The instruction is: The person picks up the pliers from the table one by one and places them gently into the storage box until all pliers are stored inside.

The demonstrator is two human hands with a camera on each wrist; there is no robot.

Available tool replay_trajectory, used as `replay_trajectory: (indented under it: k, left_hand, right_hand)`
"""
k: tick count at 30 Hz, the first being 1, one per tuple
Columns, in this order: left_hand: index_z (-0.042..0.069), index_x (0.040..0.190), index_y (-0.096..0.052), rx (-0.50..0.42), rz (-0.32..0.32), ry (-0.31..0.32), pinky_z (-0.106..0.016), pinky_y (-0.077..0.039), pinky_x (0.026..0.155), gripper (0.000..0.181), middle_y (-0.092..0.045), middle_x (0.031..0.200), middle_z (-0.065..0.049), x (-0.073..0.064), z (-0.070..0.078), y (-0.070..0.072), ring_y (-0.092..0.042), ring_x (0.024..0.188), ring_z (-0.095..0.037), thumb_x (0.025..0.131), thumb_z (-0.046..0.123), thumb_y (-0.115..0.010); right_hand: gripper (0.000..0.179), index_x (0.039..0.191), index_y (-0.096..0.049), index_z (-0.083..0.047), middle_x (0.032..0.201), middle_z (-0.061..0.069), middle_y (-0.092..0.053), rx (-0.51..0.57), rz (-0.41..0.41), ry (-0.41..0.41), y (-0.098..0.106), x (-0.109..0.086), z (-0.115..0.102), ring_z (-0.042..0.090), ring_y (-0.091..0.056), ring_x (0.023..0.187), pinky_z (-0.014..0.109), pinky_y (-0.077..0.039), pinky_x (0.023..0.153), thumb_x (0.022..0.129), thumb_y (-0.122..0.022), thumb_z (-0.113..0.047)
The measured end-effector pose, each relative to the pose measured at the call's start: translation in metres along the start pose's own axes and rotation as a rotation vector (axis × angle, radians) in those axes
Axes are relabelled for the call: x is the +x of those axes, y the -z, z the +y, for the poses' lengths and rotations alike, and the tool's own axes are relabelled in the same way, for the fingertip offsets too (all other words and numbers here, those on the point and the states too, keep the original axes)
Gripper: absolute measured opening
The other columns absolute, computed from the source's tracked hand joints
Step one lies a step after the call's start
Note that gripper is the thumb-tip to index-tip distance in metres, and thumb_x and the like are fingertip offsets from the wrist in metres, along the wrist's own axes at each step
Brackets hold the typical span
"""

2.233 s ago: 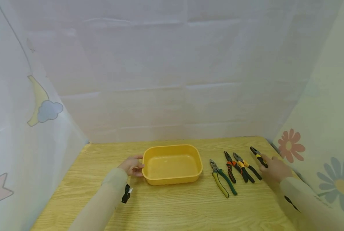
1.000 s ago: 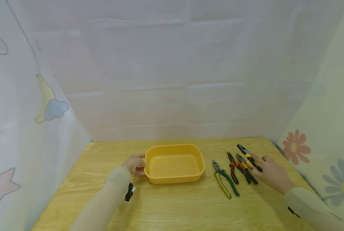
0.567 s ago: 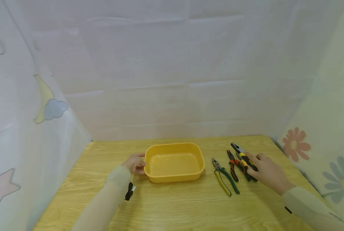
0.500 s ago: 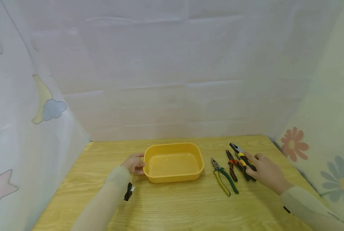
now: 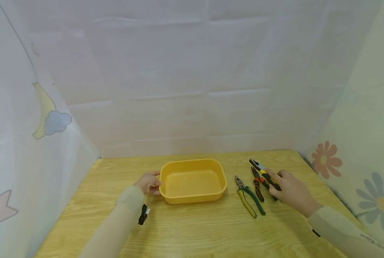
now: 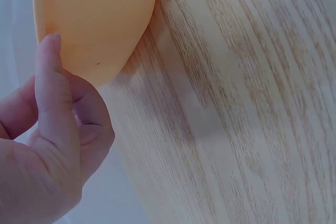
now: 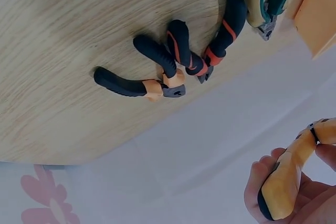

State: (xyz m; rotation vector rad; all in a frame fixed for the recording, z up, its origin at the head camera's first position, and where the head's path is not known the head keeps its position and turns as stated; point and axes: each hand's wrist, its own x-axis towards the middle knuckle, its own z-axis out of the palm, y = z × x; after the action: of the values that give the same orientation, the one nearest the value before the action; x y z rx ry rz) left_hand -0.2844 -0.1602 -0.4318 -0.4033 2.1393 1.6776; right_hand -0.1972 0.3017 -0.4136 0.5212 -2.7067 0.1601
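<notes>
My left hand (image 5: 148,183) pinches the left side of a yellow plastic basin (image 5: 193,199); in the left wrist view the thumb lies over the basin's rim (image 6: 38,9). My right hand (image 5: 292,191) grips combination pliers (image 5: 269,178) by their black-and-yellow handles, raised above the other pliers with the head pointing away to the left. Under them lie red-and-black needle-nose pliers (image 5: 257,186). Orange-and-black pliers (image 7: 123,83) are mostly hidden in the head view but show in the right wrist view. Nearer the basin are pliers with yellow and green handles (image 5: 243,200).
Everything rests on a light wooden table (image 5: 192,233). A pale sheet (image 5: 192,89) hangs behind it. Printed cloths with a moon and star (image 5: 47,111) and flowers (image 5: 327,159) flank it left and right.
My right hand has lifted the black-and-yellow pliers from the table's far right and carried them left, over the other pliers. My left hand stays at the basin.
</notes>
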Motion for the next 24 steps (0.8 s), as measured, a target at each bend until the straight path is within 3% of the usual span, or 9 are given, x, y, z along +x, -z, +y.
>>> replay_trajectory:
  k: [8, 15, 24]
  left_hand:
    - [0.001, 0.149, -0.035, -0.01, -0.001, 0.002, -0.026, -0.056, 0.057, 0.056, -0.049, 0.119, -0.028, 0.0, -0.001, 0.0, -0.051, 0.074, -0.02, 0.096, -0.01, -0.048]
    - [0.001, 0.149, -0.035, -0.001, 0.004, 0.007, -0.024, -0.055, 0.053, 0.056, -0.05, 0.116, -0.027, 0.0, -0.002, 0.0, -0.05, 0.07, -0.018, 0.096, -0.009, -0.048]
    - [0.003, 0.149, -0.036, 0.009, 0.01, 0.014, -0.026, -0.056, 0.056, 0.056, -0.051, 0.116, -0.026, 0.001, -0.001, 0.0, -0.052, 0.076, -0.021, 0.096, -0.008, -0.048]
  right_hand:
    - [0.051, 0.132, -0.058, -0.002, 0.093, 0.017, -0.056, 0.006, 0.013, 0.039, 0.003, 0.002, -0.009, 0.021, -0.051, 0.068, 0.022, -0.03, 0.039, 0.084, -0.069, -0.015]
    - [0.053, 0.131, -0.059, -0.001, 0.09, 0.012, -0.054, 0.009, 0.039, 0.087, -0.001, 0.004, -0.014, 0.015, -0.042, 0.065, 0.022, -0.03, 0.044, 0.081, -0.072, -0.012]
    - [0.054, 0.131, -0.06, -0.003, 0.091, 0.017, -0.055, -0.004, 0.062, 0.11, -0.001, 0.007, -0.024, 0.015, -0.041, 0.063, 0.023, -0.031, 0.043, 0.08, -0.073, -0.013]
